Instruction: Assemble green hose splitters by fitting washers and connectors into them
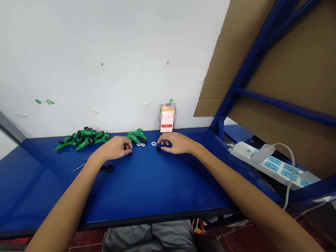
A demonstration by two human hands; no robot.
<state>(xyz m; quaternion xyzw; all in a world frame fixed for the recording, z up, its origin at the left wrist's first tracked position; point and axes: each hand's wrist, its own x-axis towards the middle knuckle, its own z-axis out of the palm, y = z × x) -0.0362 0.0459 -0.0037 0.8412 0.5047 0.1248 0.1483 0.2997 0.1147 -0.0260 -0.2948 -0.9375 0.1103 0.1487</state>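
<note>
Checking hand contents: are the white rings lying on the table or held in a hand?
On the table: the white rings lie flat on the blue table between the left hand and right hand, held by neither.

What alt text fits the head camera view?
The left hand and right hand rest on a blue workbench, beside white washers and a heap of green plastic parts. The right hand's fingers touch a small black piece.

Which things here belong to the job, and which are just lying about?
Job: left hand, right hand, small black piece, white washers, green plastic fittings.
Lying about: black loop, thin metal rod, phone, power strip.
</note>
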